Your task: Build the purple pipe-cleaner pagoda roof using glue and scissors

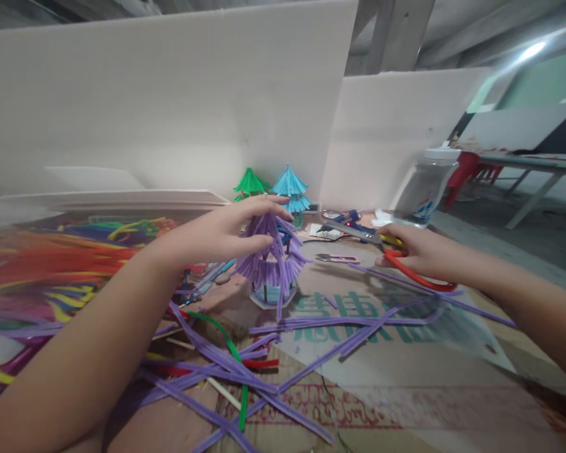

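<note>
A purple pavilion-like model [270, 274] made of fuzzy stems stands at the middle of the table. Over its pointed roof lies my left hand [249, 229], fingers reaching across the top and touching it. Whether those fingers pinch a stem is hard to make out. On the right, my right hand [412, 251] is closed round the handles of scissors [417, 270] with red and yellow grips; the blades point left. Long purple stems [358, 323] lie in front of the model, with a green stem [231, 343] among them at the left.
Green [249, 181] and blue [289, 182] models stand behind. A glue gun [344, 219] and small snips [337, 258] lie beyond the scissors. A clear bottle [424, 189] stands back right. Colourful stems [70, 261] fill the left side. White boards [170, 100] rise behind.
</note>
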The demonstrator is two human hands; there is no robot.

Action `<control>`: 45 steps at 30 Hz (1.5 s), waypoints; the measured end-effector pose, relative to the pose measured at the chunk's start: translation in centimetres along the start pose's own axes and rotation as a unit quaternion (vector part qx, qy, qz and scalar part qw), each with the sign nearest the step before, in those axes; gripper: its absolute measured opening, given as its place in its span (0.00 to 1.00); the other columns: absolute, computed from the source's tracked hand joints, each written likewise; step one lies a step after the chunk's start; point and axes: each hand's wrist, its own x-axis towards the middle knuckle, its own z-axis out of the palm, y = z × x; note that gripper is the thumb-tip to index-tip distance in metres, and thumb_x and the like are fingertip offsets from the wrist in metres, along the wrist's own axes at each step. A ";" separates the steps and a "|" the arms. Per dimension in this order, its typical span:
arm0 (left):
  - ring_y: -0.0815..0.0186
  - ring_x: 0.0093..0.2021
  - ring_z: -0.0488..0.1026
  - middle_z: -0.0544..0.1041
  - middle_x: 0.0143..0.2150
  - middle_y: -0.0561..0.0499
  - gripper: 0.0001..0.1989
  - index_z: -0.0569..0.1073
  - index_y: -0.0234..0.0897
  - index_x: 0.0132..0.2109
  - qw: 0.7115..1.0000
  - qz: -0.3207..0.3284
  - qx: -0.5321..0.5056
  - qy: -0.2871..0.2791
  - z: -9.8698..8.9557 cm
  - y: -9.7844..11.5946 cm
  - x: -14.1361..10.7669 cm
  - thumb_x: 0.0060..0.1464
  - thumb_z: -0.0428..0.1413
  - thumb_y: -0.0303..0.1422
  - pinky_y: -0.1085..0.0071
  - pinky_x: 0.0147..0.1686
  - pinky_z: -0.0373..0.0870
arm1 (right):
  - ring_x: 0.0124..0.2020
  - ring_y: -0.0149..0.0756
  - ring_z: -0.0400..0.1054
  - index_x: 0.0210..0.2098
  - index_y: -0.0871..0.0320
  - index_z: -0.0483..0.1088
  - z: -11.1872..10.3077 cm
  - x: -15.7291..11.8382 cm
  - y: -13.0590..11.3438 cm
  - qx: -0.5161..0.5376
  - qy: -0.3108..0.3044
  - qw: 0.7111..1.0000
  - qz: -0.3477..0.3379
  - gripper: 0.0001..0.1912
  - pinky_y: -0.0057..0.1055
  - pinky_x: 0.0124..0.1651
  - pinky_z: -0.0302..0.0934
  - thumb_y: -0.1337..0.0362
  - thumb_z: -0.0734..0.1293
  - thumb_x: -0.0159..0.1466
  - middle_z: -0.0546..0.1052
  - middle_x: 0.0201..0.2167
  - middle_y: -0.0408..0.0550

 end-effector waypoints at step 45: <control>0.62 0.48 0.80 0.82 0.50 0.48 0.17 0.77 0.40 0.57 0.964 0.020 0.080 0.254 4.2 3.6 1.1 0.67 0.49 0.34 0.66 0.52 0.74 | 0.29 0.39 0.65 0.31 0.61 0.71 -1.5 0.0 -14.7 -0.117 0.302 0.912 -0.250 0.15 0.36 0.33 0.47 0.63 0.58 0.71 0.74 0.26 0.49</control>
